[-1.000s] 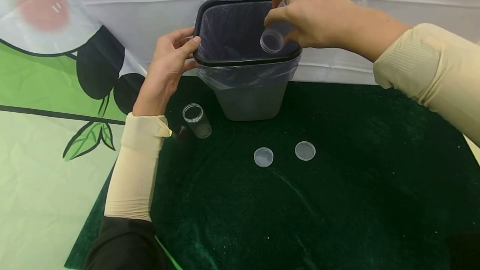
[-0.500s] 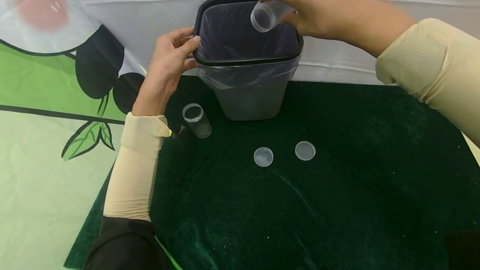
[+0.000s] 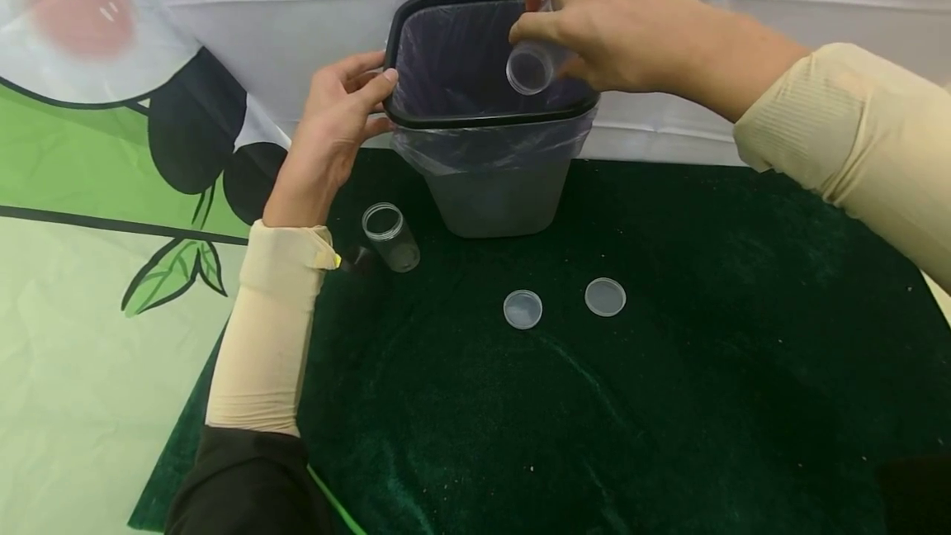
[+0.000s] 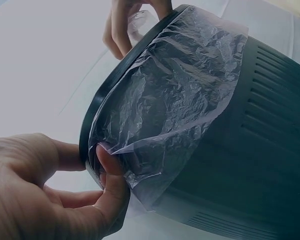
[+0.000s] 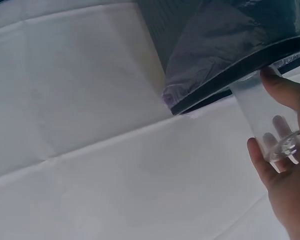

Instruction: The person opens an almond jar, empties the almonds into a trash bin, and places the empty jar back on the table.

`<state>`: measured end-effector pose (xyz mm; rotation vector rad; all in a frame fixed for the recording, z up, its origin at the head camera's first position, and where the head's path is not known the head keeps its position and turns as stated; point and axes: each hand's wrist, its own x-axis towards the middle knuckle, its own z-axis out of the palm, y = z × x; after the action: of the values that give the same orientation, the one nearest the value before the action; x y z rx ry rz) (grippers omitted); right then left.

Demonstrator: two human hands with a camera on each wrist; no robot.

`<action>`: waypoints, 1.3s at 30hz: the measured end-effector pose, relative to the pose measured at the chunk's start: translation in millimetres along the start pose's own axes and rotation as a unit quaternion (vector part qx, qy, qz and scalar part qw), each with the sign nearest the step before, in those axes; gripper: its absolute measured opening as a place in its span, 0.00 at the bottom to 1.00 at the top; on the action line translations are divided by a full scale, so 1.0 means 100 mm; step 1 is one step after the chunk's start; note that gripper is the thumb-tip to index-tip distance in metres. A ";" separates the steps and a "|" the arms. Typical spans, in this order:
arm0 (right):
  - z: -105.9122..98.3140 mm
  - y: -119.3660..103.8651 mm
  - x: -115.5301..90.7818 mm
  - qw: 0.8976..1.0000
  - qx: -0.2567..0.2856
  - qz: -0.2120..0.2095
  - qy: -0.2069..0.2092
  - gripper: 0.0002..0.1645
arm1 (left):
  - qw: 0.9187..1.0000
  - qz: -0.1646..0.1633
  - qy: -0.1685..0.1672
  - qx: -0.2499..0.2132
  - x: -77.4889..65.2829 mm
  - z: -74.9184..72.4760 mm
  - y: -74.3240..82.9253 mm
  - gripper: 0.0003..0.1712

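Observation:
My right hand (image 3: pixel 602 23) grips a clear plastic jar (image 3: pixel 531 69) over the right part of the trash bin's mouth. The jar is tipped, its open end pointing down into the bin. In the right wrist view the see-through jar (image 5: pixel 262 115) shows nothing inside. At the bin's left side my left hand (image 3: pixel 334 118) pinches the black rim (image 3: pixel 483 121), thumb on top. The left wrist view has those fingers curled round the rim and the thin plastic liner (image 4: pixel 170 90), which folds over the outside of the trash bin (image 3: pixel 494 201).
A second clear jar (image 3: pixel 390 238) stands uncapped on the dark green cloth (image 3: pixel 669 419), left of the bin. Two round clear lids (image 3: pixel 522 310) lie in front of the bin. Behind it hangs a white sheet (image 3: pixel 683 126); a printed cartoon backdrop (image 3: pixel 89 188) is at the left.
The right hand raised the jar up and left, then lowered it again over the bin, ending slightly left of its earlier place. The left hand kept its hold on the rim.

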<state>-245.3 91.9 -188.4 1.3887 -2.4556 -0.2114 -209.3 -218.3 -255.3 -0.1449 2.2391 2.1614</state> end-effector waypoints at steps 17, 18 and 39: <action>0.02 0.02 0.01 1.000 -0.018 -0.013 0.013 0.29 | 1.000 -0.003 0.005 0.005 0.01 -0.01 -0.01 0.31; 0.02 0.03 0.01 1.000 -0.017 -0.012 0.018 0.29 | 1.000 -0.004 0.005 0.006 0.01 0.00 -0.01 0.31; 0.04 0.09 -0.04 0.996 -0.084 -0.007 0.021 0.31 | 1.000 0.002 0.005 0.002 0.00 0.01 -0.01 0.31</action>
<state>-252.1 100.1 -190.3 1.3255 -2.3366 -0.3785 -208.8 -217.7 -256.7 -0.1519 2.2501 2.1624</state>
